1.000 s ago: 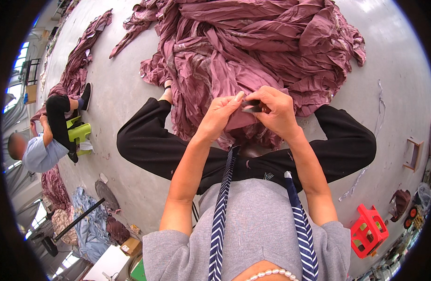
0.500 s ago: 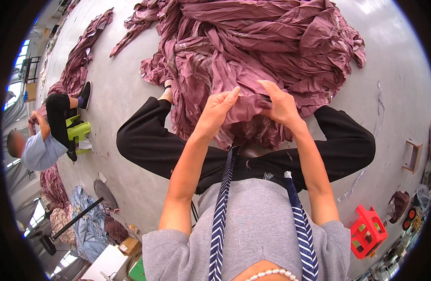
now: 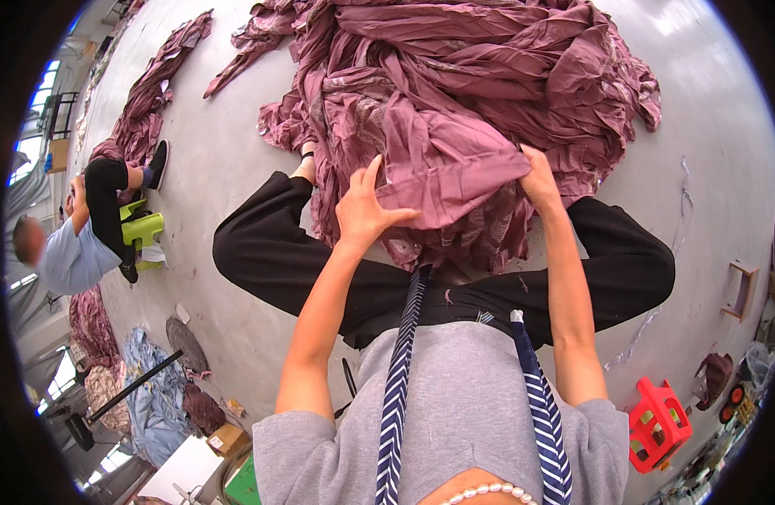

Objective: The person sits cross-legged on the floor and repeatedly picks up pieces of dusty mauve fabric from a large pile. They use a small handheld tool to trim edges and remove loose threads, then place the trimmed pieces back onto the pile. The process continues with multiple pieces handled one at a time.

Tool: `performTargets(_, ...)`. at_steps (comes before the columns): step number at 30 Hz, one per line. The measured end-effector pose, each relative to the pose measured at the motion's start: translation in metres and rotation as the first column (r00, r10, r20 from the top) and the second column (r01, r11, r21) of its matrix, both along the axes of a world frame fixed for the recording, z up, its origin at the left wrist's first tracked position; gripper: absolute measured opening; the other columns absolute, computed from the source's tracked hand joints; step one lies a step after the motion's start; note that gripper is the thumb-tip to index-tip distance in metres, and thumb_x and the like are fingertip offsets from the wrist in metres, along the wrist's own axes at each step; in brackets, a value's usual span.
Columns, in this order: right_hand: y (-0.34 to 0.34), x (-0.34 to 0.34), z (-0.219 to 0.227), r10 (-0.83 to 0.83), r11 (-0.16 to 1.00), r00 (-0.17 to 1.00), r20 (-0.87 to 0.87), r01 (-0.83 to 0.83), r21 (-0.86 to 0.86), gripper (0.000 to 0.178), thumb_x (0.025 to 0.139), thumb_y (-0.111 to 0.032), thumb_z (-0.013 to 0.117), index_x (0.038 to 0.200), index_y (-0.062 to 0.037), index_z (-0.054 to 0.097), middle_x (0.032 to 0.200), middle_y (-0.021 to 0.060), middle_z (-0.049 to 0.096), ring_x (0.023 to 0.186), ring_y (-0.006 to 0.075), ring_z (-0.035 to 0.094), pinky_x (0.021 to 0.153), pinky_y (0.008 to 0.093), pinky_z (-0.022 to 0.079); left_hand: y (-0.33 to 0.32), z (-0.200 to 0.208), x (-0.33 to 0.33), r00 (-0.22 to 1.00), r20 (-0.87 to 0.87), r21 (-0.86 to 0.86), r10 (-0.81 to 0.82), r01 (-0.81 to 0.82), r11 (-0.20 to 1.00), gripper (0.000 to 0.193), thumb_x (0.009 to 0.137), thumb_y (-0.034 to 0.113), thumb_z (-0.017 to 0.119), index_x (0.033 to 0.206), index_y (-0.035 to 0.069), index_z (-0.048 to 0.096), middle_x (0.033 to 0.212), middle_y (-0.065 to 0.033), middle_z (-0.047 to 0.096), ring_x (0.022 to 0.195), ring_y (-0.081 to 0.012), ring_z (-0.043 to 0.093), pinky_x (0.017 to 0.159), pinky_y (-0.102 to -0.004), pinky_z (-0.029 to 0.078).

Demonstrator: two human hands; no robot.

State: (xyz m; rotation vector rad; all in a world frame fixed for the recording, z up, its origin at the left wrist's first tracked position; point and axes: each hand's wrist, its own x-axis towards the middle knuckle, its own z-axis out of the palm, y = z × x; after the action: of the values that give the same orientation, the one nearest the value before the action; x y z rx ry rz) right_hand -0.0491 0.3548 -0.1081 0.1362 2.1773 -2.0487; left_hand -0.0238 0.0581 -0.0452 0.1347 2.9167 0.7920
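A big heap of mauve fabric (image 3: 488, 76) lies in front of me, its near folds between my bent legs. My right hand (image 3: 539, 179) is closed on the edge of a flap of this fabric and pulls it out flat to the right. At the flap's left end is my left hand (image 3: 364, 209), open, with its thumb and fingers spread apart. The thumb lies along the near border of the flap. A wide hem-like band runs along that border between my two hands.
At the left, another person (image 3: 80, 252) sits on a green stool (image 3: 143, 229) beside a long strip of mauve cloth (image 3: 147, 105). A red plastic stool (image 3: 659, 425) stands at my lower right, near a small wooden frame (image 3: 739, 290). Blue cloth (image 3: 156, 396) is piled at lower left.
My hands have moved apart, the right one outward with the fabric edge. The left hand's fingers have spread from a pinch. The flap between them is now stretched out wider.
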Motion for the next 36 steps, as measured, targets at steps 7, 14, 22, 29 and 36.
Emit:
performTargets(7, -0.048, -0.002, 0.124, 0.418, 0.899, 0.902, -0.109, -0.394, 0.190, 0.022, 0.072, -0.008, 0.058, 0.091, 0.0027, 0.055, 0.074, 0.0116, 0.058, 0.065, 0.0144, 0.049, 0.064, 0.0284, 0.043, 0.010, -0.141, 0.017, 0.804, 0.593, 0.558, -0.043, -0.371, 0.742, 0.065, 0.069, 0.029, 0.071, 0.123, 0.002, 0.046, 0.112, -0.0105, 0.059, 0.092, -0.0196, 0.060, 0.078, -0.0305, 0.048)
performTargets(14, 0.012, 0.005, 0.143, 0.384, 0.708, 0.922, -0.054, -0.257, 0.658, 0.018, 0.072, -0.008, 0.061, 0.089, -0.0016, 0.059, 0.066, 0.0147, 0.056, 0.062, 0.0222, 0.059, 0.060, 0.0305, 0.044, -0.031, 0.049, 0.001, 0.687, 0.695, 0.584, 0.213, -0.711, 0.392, 0.009, 0.067, 0.006, 0.055, 0.076, 0.004, 0.056, 0.070, 0.0013, 0.051, 0.059, -0.0078, 0.051, 0.056, -0.0216, 0.044)
performTargets(22, -0.055, -0.001, 0.192, 0.147, 0.964, 0.926, -0.349, -0.213, -0.160, 0.037, 0.068, -0.003, 0.069, 0.101, 0.0009, 0.055, 0.093, -0.0009, 0.054, 0.086, 0.0090, 0.049, 0.076, 0.0256, 0.043, -0.056, 0.213, -0.016, 0.983, 0.173, 0.982, -0.065, -0.167, 0.092, 0.011, 0.073, 0.009, 0.056, 0.080, 0.001, 0.058, 0.068, -0.0068, 0.057, 0.062, -0.0170, 0.056, 0.059, -0.0285, 0.046)
performTargets(29, -0.106, 0.048, 0.097, 0.104, 0.865, 0.978, 0.178, -0.001, -0.502, 0.038, 0.076, -0.007, 0.060, 0.112, 0.0014, 0.050, 0.105, 0.0057, 0.054, 0.096, 0.0166, 0.051, 0.085, 0.0305, 0.042, 0.089, 0.167, 0.005, 0.824, -0.010, 0.761, -0.567, 0.374, 0.530, 0.017, 0.076, 0.014, 0.059, 0.080, -0.003, 0.058, 0.063, -0.0183, 0.057, 0.062, -0.0312, 0.059, 0.059, -0.0380, 0.046)
performTargets(36, -0.039, 0.037, 0.097, -0.097, 0.519, 0.915, 0.392, 0.383, -0.764, 0.041, 0.085, -0.011, 0.051, 0.123, 0.0019, 0.045, 0.117, 0.0123, 0.054, 0.107, 0.0243, 0.052, 0.094, 0.0355, 0.041, 0.022, 0.099, -0.009, 0.964, -0.263, 0.718, -0.038, 0.222, 0.659, 0.024, 0.075, 0.008, 0.068, 0.098, 0.001, 0.063, 0.098, -0.0072, 0.065, 0.093, -0.0171, 0.060, 0.083, -0.0299, 0.045)
